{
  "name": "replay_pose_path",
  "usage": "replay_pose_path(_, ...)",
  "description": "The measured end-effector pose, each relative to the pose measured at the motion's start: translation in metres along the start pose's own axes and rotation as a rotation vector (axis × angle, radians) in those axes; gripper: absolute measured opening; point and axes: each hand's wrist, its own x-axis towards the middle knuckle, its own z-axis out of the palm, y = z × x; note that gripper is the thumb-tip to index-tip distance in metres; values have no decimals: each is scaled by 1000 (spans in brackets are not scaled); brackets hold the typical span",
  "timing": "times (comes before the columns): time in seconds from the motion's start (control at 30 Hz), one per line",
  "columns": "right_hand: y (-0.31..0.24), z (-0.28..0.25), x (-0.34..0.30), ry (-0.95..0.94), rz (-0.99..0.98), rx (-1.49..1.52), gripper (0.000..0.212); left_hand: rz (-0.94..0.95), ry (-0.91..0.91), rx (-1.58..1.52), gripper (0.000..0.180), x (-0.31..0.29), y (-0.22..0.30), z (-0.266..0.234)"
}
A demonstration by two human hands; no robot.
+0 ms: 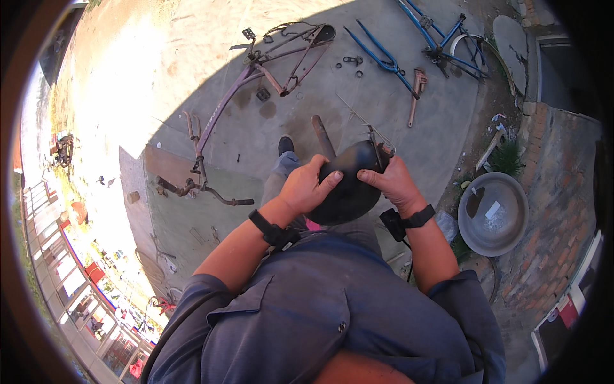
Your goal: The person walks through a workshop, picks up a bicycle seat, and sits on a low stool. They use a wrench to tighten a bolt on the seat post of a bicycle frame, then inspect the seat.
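A black bicycle saddle [348, 192] is held up close in front of my body. My left hand [308, 187] grips its left side, with the thumb lying on the top. On the other side my right hand [395, 184] has its thumb pressed on the saddle and its fingers curled beneath. A thin dark rod [371, 136] and rusty metal show by the right fingers; whether they belong to the saddle is hard to tell. Just beyond the left fingers is a rusty brown bar [323, 136], its lower end hidden by the saddle.
A purple bicycle frame [222, 105] with a handlebar [220, 197] lies on the concrete at left. Far right are a blue fork [387, 63], a blue frame [437, 50] and a pipe wrench [417, 96]. A large grey basin [470, 224] stands to my right.
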Motion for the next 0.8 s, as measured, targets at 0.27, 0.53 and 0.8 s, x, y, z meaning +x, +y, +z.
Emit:
replay_pose_path(0.27, -21, 63, 83, 32, 56, -238, 52, 14, 187, -188, 53, 22, -83, -58)
replay_pose_path(0.53, -12, 109, 182, 81, 50, -384, 59, -520, 219, -170, 51, -23, -274, -122)
replay_pose_path(0.8, 14, 105, 258, 39, 183, -234, 77, -706, -61, -74, 52, -88, -381, -46)
